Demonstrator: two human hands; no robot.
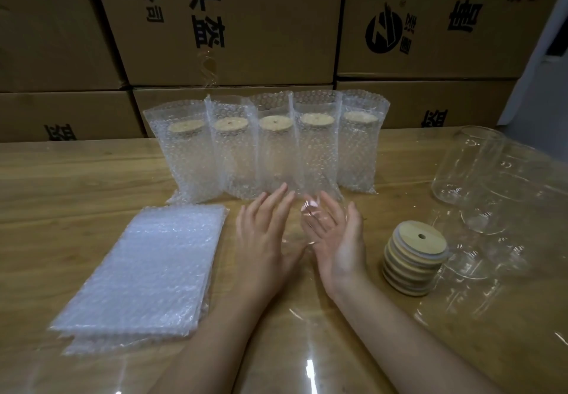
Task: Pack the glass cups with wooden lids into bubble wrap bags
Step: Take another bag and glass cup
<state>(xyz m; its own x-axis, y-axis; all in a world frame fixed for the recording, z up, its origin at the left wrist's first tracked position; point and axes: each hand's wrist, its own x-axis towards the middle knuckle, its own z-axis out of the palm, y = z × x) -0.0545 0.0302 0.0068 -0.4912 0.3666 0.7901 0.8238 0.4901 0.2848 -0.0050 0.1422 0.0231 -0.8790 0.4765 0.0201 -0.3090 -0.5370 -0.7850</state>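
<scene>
Wooden table [76, 178], glossy clear cover over it. Five bagged cups [273, 154] are stood upright in a row at the far side, shoulder to shoulder, with wooden lids seen through the bubble wrap and the bag tops rising above them. Cardboard boxes [230, 24] are stacked just behind.

Flat bubble wrap bags [147, 270] are piled at the left, their right edge near the left hand [264, 233]. A stack of wooden lids [413, 258] is set just beside the empty glass cups [467, 166] at the right.

Left hand and right hand [338, 240] are held mid-table, palms facing, fingers straight, nothing clasped. A clear glass cup [307, 209] is faintly made out between them (glints only; contact cannot be told).

Narrow strips of bare wood are seen on either side of the hands, and a broader stretch left of the row.
</scene>
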